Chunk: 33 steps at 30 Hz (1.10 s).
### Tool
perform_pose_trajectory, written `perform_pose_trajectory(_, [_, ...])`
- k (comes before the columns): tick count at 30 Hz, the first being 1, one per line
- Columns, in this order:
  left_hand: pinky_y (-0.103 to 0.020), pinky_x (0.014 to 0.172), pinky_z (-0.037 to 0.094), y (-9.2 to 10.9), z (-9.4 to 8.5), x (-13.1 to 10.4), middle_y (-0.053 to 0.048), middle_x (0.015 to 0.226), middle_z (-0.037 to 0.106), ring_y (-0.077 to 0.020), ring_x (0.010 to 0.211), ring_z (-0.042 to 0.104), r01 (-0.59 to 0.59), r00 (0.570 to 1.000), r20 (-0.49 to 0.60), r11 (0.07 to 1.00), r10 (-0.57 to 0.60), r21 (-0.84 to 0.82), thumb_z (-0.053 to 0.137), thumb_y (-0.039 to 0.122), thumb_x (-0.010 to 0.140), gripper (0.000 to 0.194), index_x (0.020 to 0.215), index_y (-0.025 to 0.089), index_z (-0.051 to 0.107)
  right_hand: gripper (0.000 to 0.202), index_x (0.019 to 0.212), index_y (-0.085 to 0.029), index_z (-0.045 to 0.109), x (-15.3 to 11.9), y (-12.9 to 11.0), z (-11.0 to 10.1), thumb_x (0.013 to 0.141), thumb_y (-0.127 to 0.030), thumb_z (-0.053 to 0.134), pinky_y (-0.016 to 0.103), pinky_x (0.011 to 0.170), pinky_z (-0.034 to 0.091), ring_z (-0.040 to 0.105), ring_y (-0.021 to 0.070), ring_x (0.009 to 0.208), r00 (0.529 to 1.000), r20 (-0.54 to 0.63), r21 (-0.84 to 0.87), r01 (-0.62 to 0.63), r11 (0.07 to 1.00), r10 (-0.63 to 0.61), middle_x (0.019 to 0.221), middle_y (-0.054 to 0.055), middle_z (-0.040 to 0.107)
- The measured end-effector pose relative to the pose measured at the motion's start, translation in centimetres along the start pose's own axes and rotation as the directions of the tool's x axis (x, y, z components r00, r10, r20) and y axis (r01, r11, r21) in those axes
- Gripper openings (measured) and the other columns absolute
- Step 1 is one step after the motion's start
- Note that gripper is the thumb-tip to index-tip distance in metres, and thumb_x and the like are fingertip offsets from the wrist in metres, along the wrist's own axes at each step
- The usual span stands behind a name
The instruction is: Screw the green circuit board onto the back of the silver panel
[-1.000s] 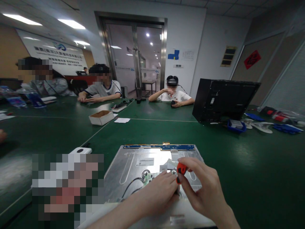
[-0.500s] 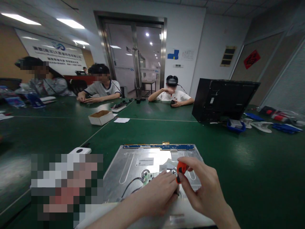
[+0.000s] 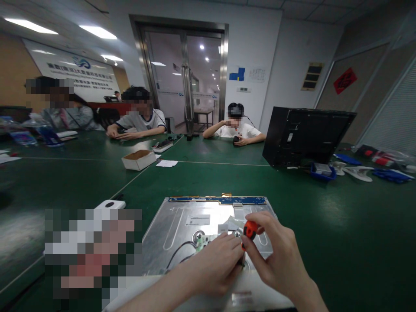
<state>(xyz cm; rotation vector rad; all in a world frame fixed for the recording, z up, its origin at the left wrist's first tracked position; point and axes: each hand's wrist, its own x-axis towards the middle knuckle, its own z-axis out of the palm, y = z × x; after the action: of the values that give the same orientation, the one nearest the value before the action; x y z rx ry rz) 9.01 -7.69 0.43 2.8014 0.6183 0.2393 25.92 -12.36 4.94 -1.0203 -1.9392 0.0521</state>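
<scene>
"What has been moved?"

"The orange handle is turned a little and shifted slightly rightward by the right hand."

"How are the fingers set?"

"The handle is pinched between right thumb and forefinger, over the metal panel. The left hand is curled beside the green board; its fingertips are hidden, so its grip cannot be told."

"How is this best done?"

"Probably with small, light twists, the panel being kept steady."

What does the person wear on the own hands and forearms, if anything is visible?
The left hand and right hand are gloveless. On the forearms, no sleeve, watch or bracelet shows. No ring is visible, though some fingers are partly hidden.
</scene>
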Motion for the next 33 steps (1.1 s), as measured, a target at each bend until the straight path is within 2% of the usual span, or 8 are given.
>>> perform_pose_trajectory(5, [-0.034, 0.076, 0.048, 0.2, -0.4, 0.0, -0.009, 0.096, 0.062, -0.0237, 0.085, 0.057, -0.007, 1.0, 0.004, 0.999, 0.007, 0.031, 0.053, 0.015, 0.079, 0.014, 0.092, 0.018, 0.052, 0.029, 0.113, -0.02, 0.047, 0.0, 0.0, 0.0, 0.086, -0.013, 0.054, 0.029, 0.06, 0.045, 0.058, 0.0161, 0.07, 1.0, -0.011, 0.001, -0.002, 1.0, 0.002, 0.086, 0.002, 0.059])
perform_pose_trajectory(13, [-0.035, 0.077, 0.047, 0.2, -0.5, -0.1, -0.008, 0.096, 0.062, -0.0228, 0.086, 0.057, -0.019, 1.0, -0.019, 1.0, 0.019, 0.021, 0.052, 0.015, 0.08, 0.012, 0.092, 0.018, 0.051, 0.028, 0.113, -0.019, 0.048, -0.2, 0.1, 0.1, 0.086, -0.014, 0.054, 0.03, 0.06, 0.047, 0.059, 0.0168, 0.072, 1.0, -0.012, -0.011, 0.014, 1.0, -0.014, 0.087, 0.004, 0.06])
perform_pose_trajectory(18, [-0.036, 0.08, 0.047, 0.2, -0.4, -0.1, -0.009, 0.099, 0.061, -0.0244, 0.09, 0.057, -0.014, 1.0, -0.014, 1.0, 0.014, -0.003, 0.053, 0.015, 0.08, 0.015, 0.094, 0.018, 0.051, 0.028, 0.114, -0.019, 0.049, -0.2, 0.0, -0.2, 0.086, -0.014, 0.054, 0.029, 0.062, 0.05, 0.062, 0.0171, 0.073, 0.995, -0.09, -0.04, 0.048, 0.998, -0.052, 0.089, 0.005, 0.063])
perform_pose_trajectory(24, [-0.04, 0.086, 0.044, 0.2, -0.9, -0.2, -0.009, 0.103, 0.06, -0.0259, 0.093, 0.055, -0.011, 0.999, -0.036, 0.998, 0.009, -0.054, 0.056, 0.02, 0.074, 0.026, 0.1, 0.019, 0.051, 0.03, 0.113, -0.02, 0.051, -0.3, -0.1, -0.4, 0.084, -0.015, 0.056, 0.029, 0.061, 0.05, 0.062, 0.0176, 0.074, 0.98, -0.189, -0.072, 0.045, 0.996, -0.058, 0.09, 0.005, 0.063])
perform_pose_trajectory(27, [-0.041, 0.085, 0.041, 0.1, -1.9, -0.4, -0.007, 0.099, 0.06, -0.0254, 0.091, 0.053, 0.014, 0.995, -0.101, 0.997, -0.022, -0.075, 0.058, 0.026, 0.073, 0.026, 0.097, 0.02, 0.052, 0.034, 0.117, -0.021, 0.051, -0.6, 0.0, -0.6, 0.085, -0.014, 0.056, 0.032, 0.065, 0.051, 0.062, 0.0196, 0.081, 0.957, -0.283, -0.07, 0.045, 0.997, -0.063, 0.095, 0.007, 0.062])
perform_pose_trajectory(29, [-0.041, 0.083, 0.04, -0.2, -2.9, -0.6, -0.006, 0.094, 0.06, -0.0241, 0.088, 0.053, 0.044, 0.98, -0.188, 0.994, -0.062, -0.099, 0.053, 0.027, 0.077, 0.019, 0.094, 0.02, 0.052, 0.035, 0.122, -0.022, 0.051, -0.7, 0.2, -0.7, 0.088, -0.014, 0.053, 0.033, 0.067, 0.052, 0.062, 0.0204, 0.085, 0.938, -0.347, -0.035, 0.003, 0.999, -0.015, 0.1, 0.008, 0.06])
perform_pose_trajectory(31, [-0.04, 0.082, 0.04, -0.6, -4.2, -1.0, -0.007, 0.093, 0.059, -0.0234, 0.087, 0.052, 0.08, 0.944, -0.31, 0.989, -0.114, -0.121, 0.044, 0.029, 0.086, 0.015, 0.093, 0.019, 0.052, 0.036, 0.127, -0.025, 0.05, -0.8, 0.3, -0.9, 0.093, -0.015, 0.047, 0.033, 0.066, 0.053, 0.062, 0.0194, 0.084, 0.918, -0.388, 0.029, -0.077, 0.997, 0.082, 0.104, 0.008, 0.058])
perform_pose_trajectory(33, [-0.038, 0.082, 0.042, -1.1, -5.6, -1.5, -0.007, 0.094, 0.059, -0.0232, 0.09, 0.053, 0.13, 0.891, -0.412, 0.976, -0.192, -0.175, 0.033, 0.031, 0.094, 0.023, 0.093, 0.019, 0.053, 0.035, 0.13, -0.027, 0.05, -0.8, 0.3, -1.1, 0.097, -0.019, 0.041, 0.032, 0.063, 0.053, 0.063, 0.0169, 0.077, 0.892, -0.415, 0.088, -0.159, 0.983, 0.181, 0.105, 0.007, 0.057])
